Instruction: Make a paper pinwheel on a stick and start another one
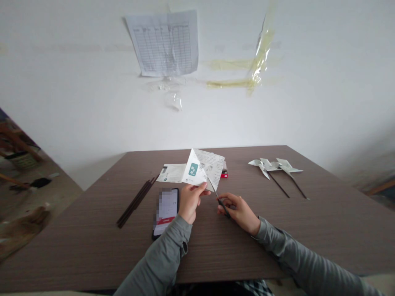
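My left hand pinches the lower edge of a square sheet of printed paper, held up above the table. The sheet has a green printed block on its left part and small text on its right. In my right hand is a pair of scissors with dark handles. Their blades point up and left and lie at the sheet's lower part; whether they are cutting into it I cannot tell. Behind the held sheet lies another printed paper, partly covered by it.
Dark thin sticks lie at the left beside a phone. Two paper pinwheels on dark sticks rest at the right. A small red box peeks out behind the sheet. The brown table meets a white wall with a taped chart.
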Tool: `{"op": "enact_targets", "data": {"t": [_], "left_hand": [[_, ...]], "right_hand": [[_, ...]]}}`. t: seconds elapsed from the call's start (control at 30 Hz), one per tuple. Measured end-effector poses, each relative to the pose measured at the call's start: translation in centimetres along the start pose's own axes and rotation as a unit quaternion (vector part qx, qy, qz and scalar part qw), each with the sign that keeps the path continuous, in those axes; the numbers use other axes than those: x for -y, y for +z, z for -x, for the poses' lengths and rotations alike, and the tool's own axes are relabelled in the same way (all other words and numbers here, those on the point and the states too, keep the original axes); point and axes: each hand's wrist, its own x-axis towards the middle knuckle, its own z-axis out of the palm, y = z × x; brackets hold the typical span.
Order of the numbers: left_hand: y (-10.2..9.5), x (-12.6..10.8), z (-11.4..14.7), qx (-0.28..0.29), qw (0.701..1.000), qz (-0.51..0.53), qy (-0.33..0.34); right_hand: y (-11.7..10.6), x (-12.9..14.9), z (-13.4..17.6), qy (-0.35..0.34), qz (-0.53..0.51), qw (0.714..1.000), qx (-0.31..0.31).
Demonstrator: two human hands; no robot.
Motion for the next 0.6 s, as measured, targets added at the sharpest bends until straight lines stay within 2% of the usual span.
{"op": "enact_targets", "data": {"t": [0.6], "left_hand": [[0.14, -0.18, 0.31, 0.002, 1.0, -0.015, -0.017]], "right_hand": [[0.05, 0.03, -0.06, 0.001, -0.001, 1.0, -0.001]]}}
